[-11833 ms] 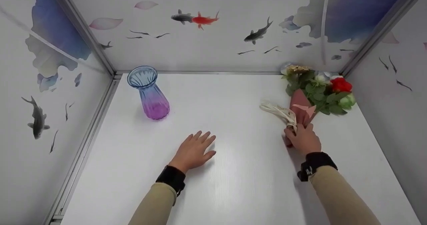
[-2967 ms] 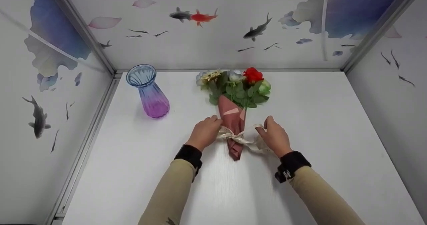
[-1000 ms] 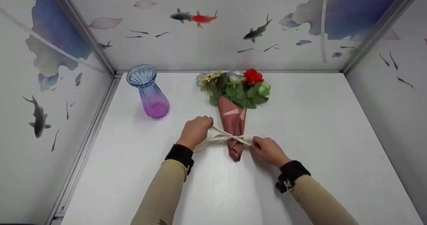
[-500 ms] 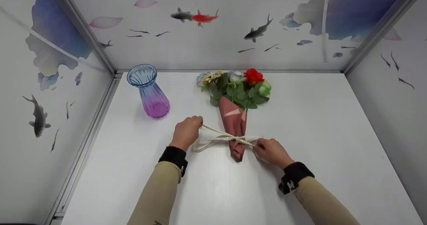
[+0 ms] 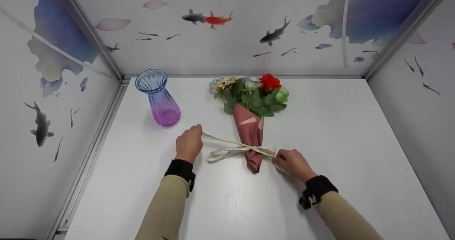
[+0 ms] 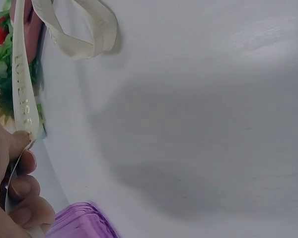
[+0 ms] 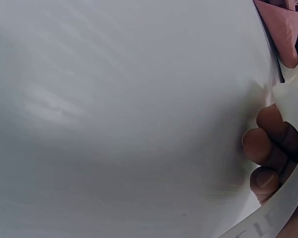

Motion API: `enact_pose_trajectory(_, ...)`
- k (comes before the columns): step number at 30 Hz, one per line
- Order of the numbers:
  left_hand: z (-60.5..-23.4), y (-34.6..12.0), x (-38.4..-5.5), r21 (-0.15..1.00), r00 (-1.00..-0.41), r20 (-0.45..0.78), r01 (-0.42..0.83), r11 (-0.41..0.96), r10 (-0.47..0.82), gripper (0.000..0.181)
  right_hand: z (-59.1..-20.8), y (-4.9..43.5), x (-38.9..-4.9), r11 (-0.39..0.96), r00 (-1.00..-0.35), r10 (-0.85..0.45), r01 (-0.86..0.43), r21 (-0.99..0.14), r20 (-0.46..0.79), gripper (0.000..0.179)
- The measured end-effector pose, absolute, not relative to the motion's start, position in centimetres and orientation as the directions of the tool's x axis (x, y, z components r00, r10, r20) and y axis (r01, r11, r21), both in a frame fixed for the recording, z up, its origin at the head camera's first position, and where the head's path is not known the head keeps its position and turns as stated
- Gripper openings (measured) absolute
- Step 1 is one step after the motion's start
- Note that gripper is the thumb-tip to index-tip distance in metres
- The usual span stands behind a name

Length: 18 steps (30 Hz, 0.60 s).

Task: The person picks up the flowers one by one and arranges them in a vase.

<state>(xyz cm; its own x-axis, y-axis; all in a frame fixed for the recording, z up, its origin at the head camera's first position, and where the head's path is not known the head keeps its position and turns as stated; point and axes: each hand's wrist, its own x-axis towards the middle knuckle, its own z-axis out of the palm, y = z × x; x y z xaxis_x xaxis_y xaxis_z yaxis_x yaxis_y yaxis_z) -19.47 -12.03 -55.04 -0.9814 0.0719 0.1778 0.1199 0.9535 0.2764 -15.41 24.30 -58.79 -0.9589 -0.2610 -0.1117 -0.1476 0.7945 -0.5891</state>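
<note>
A bouquet of mixed flowers (image 5: 256,94) lies in pinkish-brown wrapping paper (image 5: 249,128) at mid table. Around the lower wrap crosses a cream ribbon (image 5: 231,149) with printed letters. My left hand (image 5: 189,144) pinches one ribbon end and draws it taut to the left; in the left wrist view the ribbon (image 6: 22,89) passes between thumb and fingers. To the right of the wrap my right hand (image 5: 292,163) grips the other part of the ribbon, its fingers (image 7: 268,148) curled. A loose ribbon loop (image 6: 102,29) rests on the table left of the wrap.
A blue-to-purple glass vase (image 5: 160,99) stands upright at the back left, just beyond my left hand. The white table (image 5: 320,105) is enclosed by a back wall (image 5: 227,58) and side walls painted with fish.
The bouquet came from the right to mid table earlier. Over the last second my left hand has moved left, pulling the ribbon longer; my right hand has shifted slightly right.
</note>
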Motion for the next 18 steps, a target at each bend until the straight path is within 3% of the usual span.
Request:
enact_pose_trajectory(8, -55.5, -13.2, -19.2, 0.293, -0.977, 0.208, 0.013, 0.956, -0.051, 0.006, -58.9, 24.5, -15.5, 0.794, -0.963, -0.260, -0.169, -0.584, -0.075, 0.013)
enact_pose_trajectory(13, -55.4, -14.2, -19.1, 0.340, -0.979, 0.158, -0.070, 0.938, -0.130, 0.016, -59.2, 24.9, -15.5, 0.791, -0.964, -0.253, -0.161, -0.591, -0.077, 0.013)
enact_pose_trajectory(18, -55.8, -15.5, -19.0, 0.372, -0.974, 0.117, -0.138, 0.918, -0.194, 0.011, -59.3, 25.2, -15.4, 0.777, -0.966, -0.256, -0.177, -0.604, -0.046, 0.014)
